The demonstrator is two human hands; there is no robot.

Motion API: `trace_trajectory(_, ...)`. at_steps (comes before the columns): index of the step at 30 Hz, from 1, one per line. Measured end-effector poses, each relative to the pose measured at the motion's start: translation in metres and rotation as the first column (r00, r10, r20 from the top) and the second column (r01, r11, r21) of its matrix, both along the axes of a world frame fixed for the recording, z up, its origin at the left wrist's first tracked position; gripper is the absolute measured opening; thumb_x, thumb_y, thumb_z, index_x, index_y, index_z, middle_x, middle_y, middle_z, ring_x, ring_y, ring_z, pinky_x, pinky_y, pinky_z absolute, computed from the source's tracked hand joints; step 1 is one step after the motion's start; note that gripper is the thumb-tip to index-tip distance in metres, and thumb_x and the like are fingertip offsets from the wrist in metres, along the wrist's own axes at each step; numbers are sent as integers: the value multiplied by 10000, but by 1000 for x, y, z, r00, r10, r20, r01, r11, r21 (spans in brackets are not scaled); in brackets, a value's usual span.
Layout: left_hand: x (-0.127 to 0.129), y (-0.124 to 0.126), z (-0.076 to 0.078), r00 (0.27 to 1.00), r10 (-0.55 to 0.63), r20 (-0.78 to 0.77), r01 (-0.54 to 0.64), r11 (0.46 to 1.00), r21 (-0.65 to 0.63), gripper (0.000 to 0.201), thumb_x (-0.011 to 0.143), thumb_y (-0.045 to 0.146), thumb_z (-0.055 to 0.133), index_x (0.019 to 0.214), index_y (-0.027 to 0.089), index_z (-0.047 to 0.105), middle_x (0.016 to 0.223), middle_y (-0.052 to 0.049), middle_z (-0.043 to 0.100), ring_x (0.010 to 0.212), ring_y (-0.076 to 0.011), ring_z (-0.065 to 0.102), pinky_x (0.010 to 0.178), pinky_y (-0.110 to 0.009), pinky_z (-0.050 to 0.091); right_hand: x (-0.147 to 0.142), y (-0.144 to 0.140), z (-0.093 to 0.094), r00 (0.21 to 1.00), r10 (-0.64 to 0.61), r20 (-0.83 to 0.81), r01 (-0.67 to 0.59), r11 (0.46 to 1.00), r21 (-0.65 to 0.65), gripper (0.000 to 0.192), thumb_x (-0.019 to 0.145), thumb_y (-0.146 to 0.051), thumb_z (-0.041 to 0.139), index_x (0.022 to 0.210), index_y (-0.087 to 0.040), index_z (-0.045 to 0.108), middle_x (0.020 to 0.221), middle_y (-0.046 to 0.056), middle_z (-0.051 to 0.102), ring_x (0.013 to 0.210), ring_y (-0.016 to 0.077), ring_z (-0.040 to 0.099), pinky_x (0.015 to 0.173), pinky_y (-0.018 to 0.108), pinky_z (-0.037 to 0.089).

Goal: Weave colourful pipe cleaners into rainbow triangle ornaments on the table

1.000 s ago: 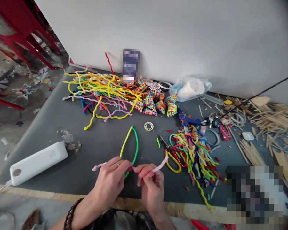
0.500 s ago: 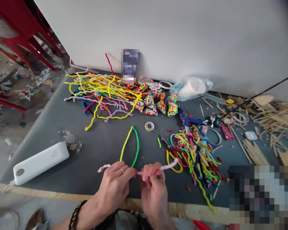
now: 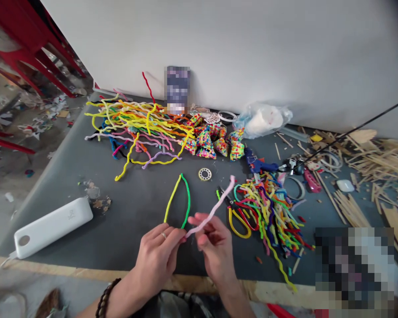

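Bottom centre of the head view: both hands over the near edge of the dark tabletop (image 3: 126, 207), working one pink pipe cleaner (image 3: 215, 207). Left hand (image 3: 157, 254) has its fingers curled shut, pinching the lower end of the pink pipe cleaner at the fingertips; ring on one finger, beaded bracelet (image 3: 104, 298) on the wrist. Right hand (image 3: 215, 245) is loosely closed, thumb and fingers on the same pipe cleaner just right of the left hand's pinch. From there the pink pipe cleaner runs up and right, free end in the air above the scissors (image 3: 226, 197).

Just behind the hands: a yellow-and-green pipe cleaner loop (image 3: 180, 198) flat on the tabletop, pointed end away from the person; cannot tell if its near end touches the left hand. Small ring bearing (image 3: 204, 174) just upper right of the loop.

Upper left of centre: big pile of long pipe cleaners (image 3: 135, 126). Beside it, centre: multicoloured bead pieces (image 3: 212, 139). Right of centre: second heap of cut pipe cleaners (image 3: 268, 207), blue glue gun (image 3: 258, 164) at its far edge. Lower left: white power bank (image 3: 51, 226). Far right: wooden sticks (image 3: 378, 163). Against the wall: clear plastic bag (image 3: 263, 120).
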State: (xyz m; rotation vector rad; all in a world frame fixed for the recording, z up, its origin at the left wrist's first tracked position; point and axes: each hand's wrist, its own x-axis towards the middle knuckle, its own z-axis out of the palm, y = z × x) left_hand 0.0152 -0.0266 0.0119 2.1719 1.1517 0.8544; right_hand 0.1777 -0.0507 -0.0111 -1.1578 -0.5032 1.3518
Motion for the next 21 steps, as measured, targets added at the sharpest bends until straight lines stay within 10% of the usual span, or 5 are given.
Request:
trace_trajectory(8,-4,6,-1,997,-69,39,72,992,-102,294,991,-1,422,865,197,599,702,5,624,645,-142,545,605,-238,443,-20,-8,7,983,-14,-184,22,999,40,220,813,-378,838,730,-225,704,686,0,669,560,108,504,562,239,419)
trace_trajectory(17,5,-7,-13,990,-65,-127,86,981,172,282,953,2,421,862,180,621,672,-17,618,605,-185,508,584,-308,435,-21,0,26,929,-171,-329,62,946,-318,251,638,-170,848,677,-226,606,620,-57,546,575,109,450,555,225,396)
trace_trajectory(21,-2,3,-8,996,-62,-69,66,997,46,358,880,-71,396,854,198,631,664,6,622,605,-160,525,578,-268,433,-29,-3,21,939,-191,-287,99,947,-305,229,646,-161,813,673,-229,596,642,-54,550,622,118,494,624,242,455)
